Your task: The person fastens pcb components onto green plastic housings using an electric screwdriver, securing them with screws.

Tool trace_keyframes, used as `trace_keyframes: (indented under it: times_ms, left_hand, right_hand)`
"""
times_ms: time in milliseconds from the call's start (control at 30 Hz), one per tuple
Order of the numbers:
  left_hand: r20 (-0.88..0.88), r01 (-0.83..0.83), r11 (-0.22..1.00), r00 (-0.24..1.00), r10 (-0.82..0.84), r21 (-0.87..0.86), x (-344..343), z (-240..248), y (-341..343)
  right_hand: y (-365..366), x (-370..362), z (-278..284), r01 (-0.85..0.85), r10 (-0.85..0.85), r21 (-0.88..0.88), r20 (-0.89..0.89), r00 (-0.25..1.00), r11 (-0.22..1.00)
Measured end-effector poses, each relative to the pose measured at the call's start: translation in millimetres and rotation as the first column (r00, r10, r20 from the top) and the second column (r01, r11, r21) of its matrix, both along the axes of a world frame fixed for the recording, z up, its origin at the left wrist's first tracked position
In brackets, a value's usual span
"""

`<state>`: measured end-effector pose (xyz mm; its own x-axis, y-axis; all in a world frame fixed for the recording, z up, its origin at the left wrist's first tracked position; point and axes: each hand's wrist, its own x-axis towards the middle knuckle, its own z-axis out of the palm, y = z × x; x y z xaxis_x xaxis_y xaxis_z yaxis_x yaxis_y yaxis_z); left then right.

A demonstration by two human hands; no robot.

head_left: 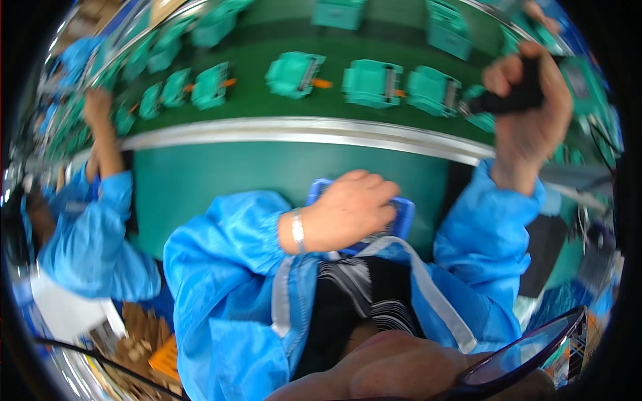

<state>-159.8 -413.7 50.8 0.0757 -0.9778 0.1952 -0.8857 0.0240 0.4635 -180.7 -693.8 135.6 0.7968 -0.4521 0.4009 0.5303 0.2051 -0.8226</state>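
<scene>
My right hand (pixel 535 110) is raised over the far right of the line, its fingers wrapped round a black-handled tool (pixel 501 100). The tool's small metal tip points left, close to the turquoise plastic housings; its exact kind is blurred. In front of my chest, my left hand (pixel 351 210) lies over a small blue tray (pixel 403 215) with something dark in it. Its fingers are curled down and their tips are hidden, so what they hold, if anything, does not show. One turquoise plastic housing (pixel 433 90) with a dark strip stands near the tool.
A green conveyor belt (pixel 251 113) runs across behind a metal rail (pixel 301 131), carrying several turquoise housings with orange tabs. Turquoise bins (pixel 338 12) stand farther back. At the left a co-worker in a blue sleeve (pixel 100 234) reaches to the belt. Cardboard pieces (pixel 140 331) lie lower left.
</scene>
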Motion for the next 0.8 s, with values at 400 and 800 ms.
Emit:
trace_keyframes:
  times_ms: [400, 800]
  left_hand:
    - [-0.066, 0.048, 0.998, 0.997, -0.046, 0.030, 0.4, 12.4, -1.4]
    - [-0.007, 0.022, 1.000, 1.000, -0.022, 0.021, -3.4, 11.6, -11.7]
  right_hand:
    - [-0.2, 24.3, -16.6, 0.404, -0.404, 0.015, 0.007, 0.915, 0.915]
    - [-10.8, 31.7, -34.5, 0.364, -0.362, -0.022, 0.045, 0.931, 0.931]
